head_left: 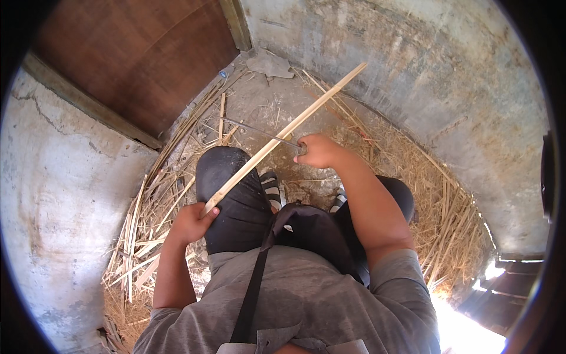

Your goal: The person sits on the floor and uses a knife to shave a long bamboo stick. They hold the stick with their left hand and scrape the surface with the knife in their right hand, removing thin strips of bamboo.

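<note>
A long pale strip of split wood, perhaps bamboo (282, 134), slants from my left knee up toward the far right wall. Its near end is gripped by my left hand (193, 223), thumb on top, beside the knee. My right hand (318, 151) is closed round the handle of a knife (259, 131) with a long, thin, dark blade. That blade points to the far left and passes under the strip. Whether blade and strip touch, I cannot tell.
Loose split strips (141, 245) and shavings (424, 206) lie on both sides of my legs. A flat stone (270, 65) sits in the far corner. A brown door panel (141, 53) and stained plaster walls (401, 65) stand close around. A black bag (309, 227) rests on my lap.
</note>
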Action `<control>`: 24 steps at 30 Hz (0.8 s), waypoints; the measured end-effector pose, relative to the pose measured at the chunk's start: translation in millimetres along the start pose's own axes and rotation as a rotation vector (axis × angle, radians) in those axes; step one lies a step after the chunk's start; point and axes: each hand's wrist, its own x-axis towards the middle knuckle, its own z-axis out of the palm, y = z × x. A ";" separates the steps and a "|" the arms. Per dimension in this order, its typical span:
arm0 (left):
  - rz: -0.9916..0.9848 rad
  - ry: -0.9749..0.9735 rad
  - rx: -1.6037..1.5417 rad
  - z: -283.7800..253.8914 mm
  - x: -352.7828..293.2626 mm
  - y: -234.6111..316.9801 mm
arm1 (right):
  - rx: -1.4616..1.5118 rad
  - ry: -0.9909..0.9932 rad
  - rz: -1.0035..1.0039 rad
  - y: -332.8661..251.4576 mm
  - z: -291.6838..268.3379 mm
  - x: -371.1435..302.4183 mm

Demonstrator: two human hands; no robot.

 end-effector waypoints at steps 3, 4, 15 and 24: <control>-0.017 0.003 0.013 0.4 -1.4 2.1 | 0.026 0.003 -0.009 1.8 0.1 0.4; -0.024 0.008 0.022 -0.1 -1.9 3.4 | 0.033 0.010 -0.011 3.2 -2.7 0.5; -0.015 0.007 0.004 -0.2 -1.2 4.5 | -0.016 0.171 0.115 31.2 -9.6 -0.4; 0.003 -0.003 0.070 -4.9 -2.5 7.5 | -0.058 -0.131 -0.033 -20.6 -1.1 -1.5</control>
